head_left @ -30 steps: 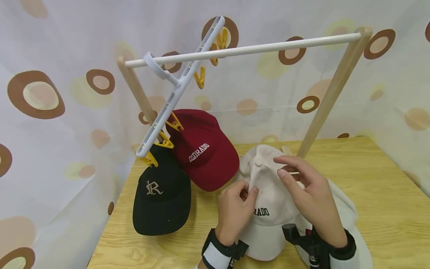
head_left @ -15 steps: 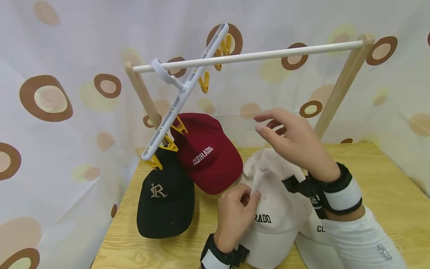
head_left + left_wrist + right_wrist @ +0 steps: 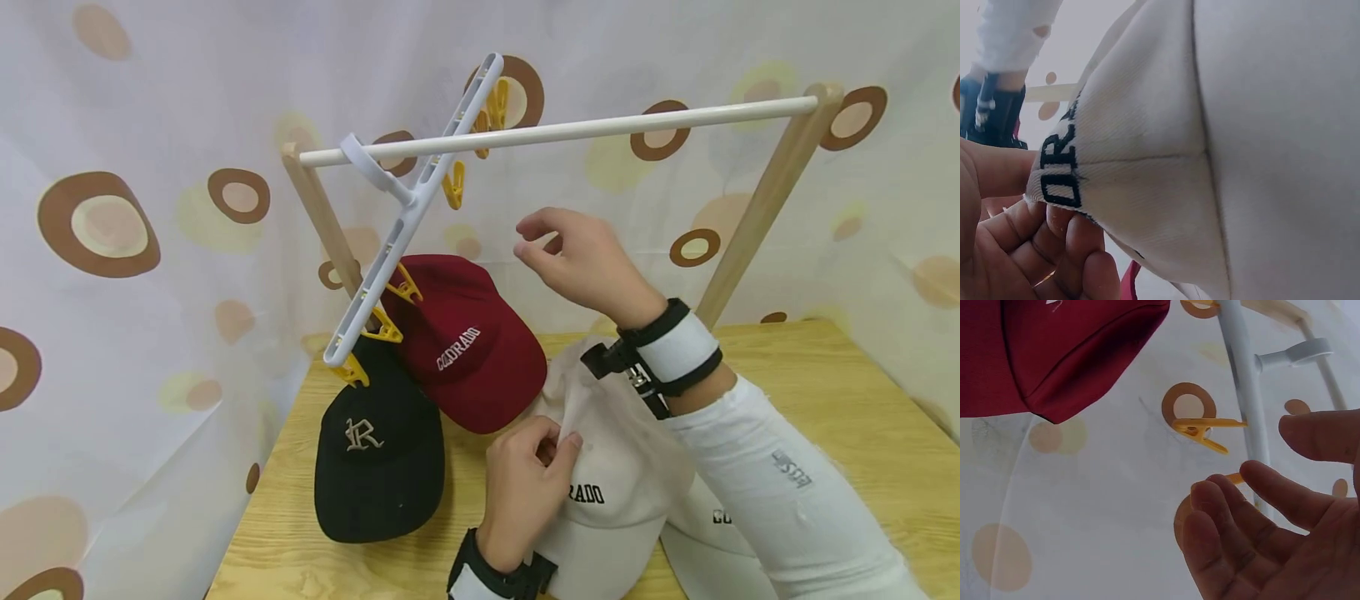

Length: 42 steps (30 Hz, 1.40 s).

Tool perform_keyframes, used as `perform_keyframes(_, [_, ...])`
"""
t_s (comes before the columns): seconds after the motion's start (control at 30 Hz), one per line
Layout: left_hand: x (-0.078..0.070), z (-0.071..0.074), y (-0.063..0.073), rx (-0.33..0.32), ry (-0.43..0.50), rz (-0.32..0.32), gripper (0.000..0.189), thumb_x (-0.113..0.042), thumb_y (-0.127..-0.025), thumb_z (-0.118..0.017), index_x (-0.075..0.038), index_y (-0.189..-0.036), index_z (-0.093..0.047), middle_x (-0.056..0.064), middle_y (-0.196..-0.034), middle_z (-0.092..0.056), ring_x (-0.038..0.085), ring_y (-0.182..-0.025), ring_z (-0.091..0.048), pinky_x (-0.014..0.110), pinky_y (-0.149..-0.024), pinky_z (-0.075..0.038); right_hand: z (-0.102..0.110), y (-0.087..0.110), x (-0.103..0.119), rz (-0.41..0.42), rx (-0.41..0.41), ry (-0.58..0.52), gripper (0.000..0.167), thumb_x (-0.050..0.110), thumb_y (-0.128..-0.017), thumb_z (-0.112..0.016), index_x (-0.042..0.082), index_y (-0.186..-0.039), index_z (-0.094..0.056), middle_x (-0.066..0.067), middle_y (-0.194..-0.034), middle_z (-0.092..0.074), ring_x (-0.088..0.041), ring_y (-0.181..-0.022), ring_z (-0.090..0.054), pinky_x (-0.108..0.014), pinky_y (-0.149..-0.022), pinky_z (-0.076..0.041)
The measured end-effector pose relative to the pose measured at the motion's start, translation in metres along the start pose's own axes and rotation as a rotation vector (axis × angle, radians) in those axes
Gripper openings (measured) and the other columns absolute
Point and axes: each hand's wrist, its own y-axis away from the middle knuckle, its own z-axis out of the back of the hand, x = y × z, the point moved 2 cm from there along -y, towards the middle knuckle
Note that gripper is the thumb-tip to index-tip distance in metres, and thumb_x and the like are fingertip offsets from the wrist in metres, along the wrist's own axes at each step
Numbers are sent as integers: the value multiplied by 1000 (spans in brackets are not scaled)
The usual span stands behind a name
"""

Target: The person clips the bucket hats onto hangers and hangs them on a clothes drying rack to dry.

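My left hand [image 3: 528, 483] pinches the front panel of a cream baseball cap [image 3: 622, 467] between thumb and fingers; in the left wrist view the fold with black lettering [image 3: 1060, 181] sits between them. My right hand [image 3: 585, 262] is raised in the air above that cap, thumb and fingers apart with nothing between them. Left of it is the white clip hanger [image 3: 408, 212], hooked over the white bar. On its far half hang yellow clips [image 3: 453, 185] holding nothing. The nearer yellow clips [image 3: 382, 325] hold a dark red cap [image 3: 472, 350] and a black cap [image 3: 382, 467].
The white bar [image 3: 585, 129] runs between wooden posts [image 3: 765, 200] over the wooden table [image 3: 840, 417]. Another cream cap [image 3: 705, 533] lies under my right forearm, partly hidden. A patterned curtain [image 3: 187, 333] stands behind and to the left.
My right hand has lifted off the cream cap and moved up and left toward the hanger. My left hand keeps its pinch on the cap. The view has shifted slightly.
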Motion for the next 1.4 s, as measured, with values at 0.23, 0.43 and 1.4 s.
perform_keyframes(0.23, [0,-3,2,-14,-4,-3,21,-15,-81,-75,-17,-65,-61,-6,-57,-52,-4,-53,-40,11,-50,-32,-23,-25,-2,-58,11,-38,44,24,-95,-60,2,-133,-57,-17,-129,-65,-33,-104,-69,-46,-90,-55])
perform_keyframes(0.43, [0,-6,4,-35,-13,-33,22,-15,-80,-75,-18,-64,-61,-7,-56,-52,-6,-52,-39,9,-50,-31,-35,-45,-2,-144,13,-80,53,27,-95,-59,6,-141,-48,-13,-139,-59,-30,-114,-65,-45,-95,-52])
perform_keyframes(1.4, [-11,-14,9,-130,-157,-97,31,-16,-76,-78,-22,-58,-53,-11,-54,-45,-5,-53,-36,9,-50,-24,-41,-63,21,-118,-169,21,37,41,-93,-65,5,-103,-60,-10,-85,-66,-23,-73,-59,-30,-58,-43])
